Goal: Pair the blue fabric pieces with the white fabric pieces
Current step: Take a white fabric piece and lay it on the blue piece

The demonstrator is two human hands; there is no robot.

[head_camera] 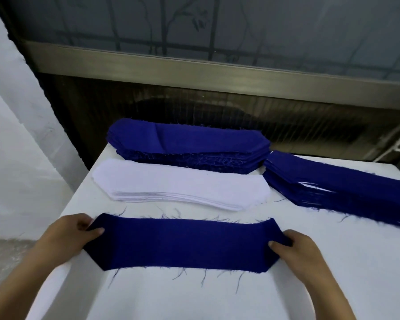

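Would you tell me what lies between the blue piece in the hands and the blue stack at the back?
In the head view, the white fabric stack lies between the held blue piece and the back blue stack.

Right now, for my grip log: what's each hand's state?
Left hand: closed, pinching the left end of the long blue fabric strip.
Right hand: closed, pinching its right end.

Your left hand (72,230) and right hand (297,249) reach forward, forearms spread apart — each pinches one end of the blue fabric piece (183,243), thumb on top, fingers curled.
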